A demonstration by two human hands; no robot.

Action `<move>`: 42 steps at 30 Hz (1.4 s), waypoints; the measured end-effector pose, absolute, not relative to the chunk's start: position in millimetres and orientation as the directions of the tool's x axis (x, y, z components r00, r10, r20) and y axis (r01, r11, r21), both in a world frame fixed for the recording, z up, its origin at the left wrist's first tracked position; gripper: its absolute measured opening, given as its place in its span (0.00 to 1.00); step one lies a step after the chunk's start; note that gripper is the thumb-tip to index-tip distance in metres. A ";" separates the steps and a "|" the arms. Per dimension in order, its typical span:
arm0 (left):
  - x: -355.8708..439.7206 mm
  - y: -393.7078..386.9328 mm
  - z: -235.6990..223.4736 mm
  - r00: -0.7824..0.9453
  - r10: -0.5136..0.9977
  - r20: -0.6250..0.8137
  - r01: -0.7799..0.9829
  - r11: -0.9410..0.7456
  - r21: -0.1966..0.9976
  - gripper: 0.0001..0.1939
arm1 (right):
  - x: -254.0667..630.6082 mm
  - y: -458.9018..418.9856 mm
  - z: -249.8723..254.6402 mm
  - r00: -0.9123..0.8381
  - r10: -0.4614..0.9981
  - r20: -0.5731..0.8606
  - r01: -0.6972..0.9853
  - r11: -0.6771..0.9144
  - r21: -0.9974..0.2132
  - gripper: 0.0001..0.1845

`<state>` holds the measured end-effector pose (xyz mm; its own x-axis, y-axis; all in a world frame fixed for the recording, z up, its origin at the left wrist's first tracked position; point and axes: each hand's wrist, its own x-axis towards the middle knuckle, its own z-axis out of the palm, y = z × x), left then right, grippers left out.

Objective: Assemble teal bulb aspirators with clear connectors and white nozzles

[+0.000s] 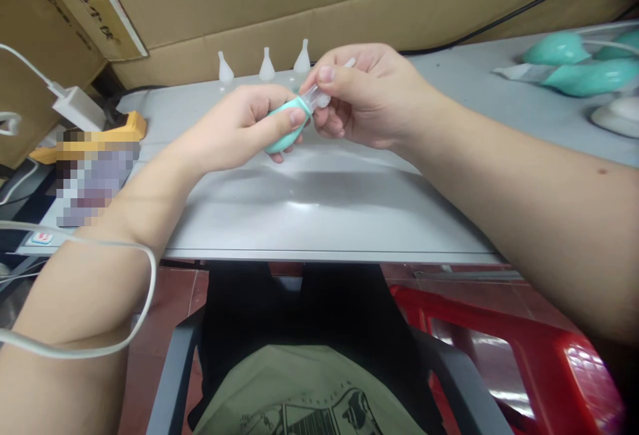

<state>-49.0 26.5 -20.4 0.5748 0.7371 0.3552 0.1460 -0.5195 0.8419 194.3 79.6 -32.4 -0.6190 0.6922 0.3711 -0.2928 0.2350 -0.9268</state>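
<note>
My left hand (pixel 259 116) is closed around a teal squeeze bulb (pixel 287 132), which looks like a nasal aspirator, its thumb lying along the side. From the bulb's upper right end a clear neck (pixel 310 94) points toward my right hand (pixel 364 89). That hand's fingers are curled round a white nozzle tip (pixel 351 62); its narrow end sticks out above the thumb and its rounded base shows beneath. The right fingertips are at the clear neck, though whether tip and neck touch I cannot tell. Behind my hands, three similar white nozzle tips (pixel 267 66) stand upright along the table's back.
Several teal bulbs (pixel 589 76) lie at the table's (pixel 349 222) far right. A white charger (pixel 80 109), a yellow object (pixel 132 128) and a pixelated item (pixel 94 182) are at left. A white cable (pixel 150 289) loops over my left arm. A red stool (pixel 474 315) stands below right.
</note>
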 end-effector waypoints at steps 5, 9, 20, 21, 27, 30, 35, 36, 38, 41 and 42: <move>-61.9 33.9 -26.5 0.617 0.687 0.383 0.135 -0.572 0.809 0.37 | 196.4 81.8 -23.8 -0.439 0.809 0.392 -0.390 0.221 -0.894 0.15; -62.2 34.3 -26.8 0.542 0.687 0.484 0.224 -0.674 0.704 0.30 | 211.4 92.5 -9.9 -0.258 0.881 0.396 -0.387 0.281 -0.878 0.14; -6.7 58.4 -32.0 0.491 0.741 0.458 0.537 -0.671 0.510 0.03 | 225.6 115.4 -18.9 -0.084 0.911 0.404 -0.297 0.364 -0.883 0.16; -2.8 69.0 -38.3 0.469 0.750 0.467 0.559 -0.661 0.500 0.05 | 225.6 115.1 -18.3 -0.079 0.913 0.399 -0.301 0.360 -0.883 0.15; 10.6 118.6 -69.7 0.423 0.738 0.526 0.530 -0.672 0.517 0.18 | 214.5 105.4 -15.6 -0.038 0.924 0.379 -0.324 0.348 -0.880 0.14; 14.1 124.0 -73.9 0.399 0.758 0.516 0.565 -0.646 0.513 0.25 | 212.5 101.3 -16.4 -0.078 0.928 0.363 -0.304 0.325 -0.895 0.17; 17.1 119.6 -77.3 0.362 0.808 0.465 0.628 -0.580 0.519 0.28 | 216.9 104.3 -19.5 -0.116 0.908 0.402 -0.264 0.362 -0.894 0.16; 16.8 116.6 -78.0 0.351 0.812 0.467 0.635 -0.572 0.519 0.27 | 217.8 106.5 -20.3 -0.112 0.901 0.419 -0.261 0.380 -0.887 0.17; 15.3 107.5 -78.3 0.318 0.811 0.492 0.644 -0.565 0.515 0.26 | 219.3 111.4 -21.5 -0.140 0.886 0.443 -0.240 0.404 -0.883 0.17; 10.9 86.7 -74.6 0.269 0.794 0.545 0.641 -0.570 0.514 0.24 | 221.4 114.3 -21.1 -0.230 0.865 0.446 -0.179 0.413 -0.893 0.16; 8.9 78.6 -72.1 0.273 0.781 0.562 0.613 -0.591 0.524 0.21 | 222.1 113.0 -20.3 -0.261 0.857 0.445 -0.169 0.414 -0.895 0.15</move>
<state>8.9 78.6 -72.1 0.2725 0.7811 0.5618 0.6132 -0.5910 0.5242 222.1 113.0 -20.3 -0.2605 0.8566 0.4453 -0.1693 0.4136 -0.8946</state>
